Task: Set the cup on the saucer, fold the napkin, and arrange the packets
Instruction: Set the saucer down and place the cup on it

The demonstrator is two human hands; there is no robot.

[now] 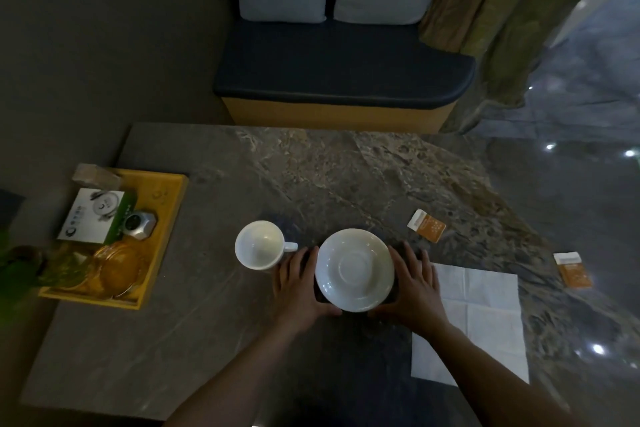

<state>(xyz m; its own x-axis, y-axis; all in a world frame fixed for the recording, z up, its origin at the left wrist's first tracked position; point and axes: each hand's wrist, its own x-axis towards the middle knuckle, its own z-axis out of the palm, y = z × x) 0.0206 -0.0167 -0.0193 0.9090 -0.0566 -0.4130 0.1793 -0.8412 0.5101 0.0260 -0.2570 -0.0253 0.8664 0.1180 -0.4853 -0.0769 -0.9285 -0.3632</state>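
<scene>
A white saucer [355, 270] lies on the stone table [207, 340], with nothing on it. My left hand [298, 286] cups its left rim and my right hand [414, 288] cups its right rim, thumbs at the near edge. A white cup [259, 245] stands upright just left of the saucer, its handle pointing right toward my left hand. An unfolded white napkin [485, 319] lies flat to the right, partly under my right wrist. Two orange packets rest farther right: one [427, 225] behind the napkin, the other [573, 270] near the table's right edge.
A yellow tray [169, 218] at the table's left holds a card, a small silver clock, a glass dish and a wrapped item. A green plant [20, 263] is at the far left. A dark cushioned bench [339, 62] with two pillows stands beyond the table.
</scene>
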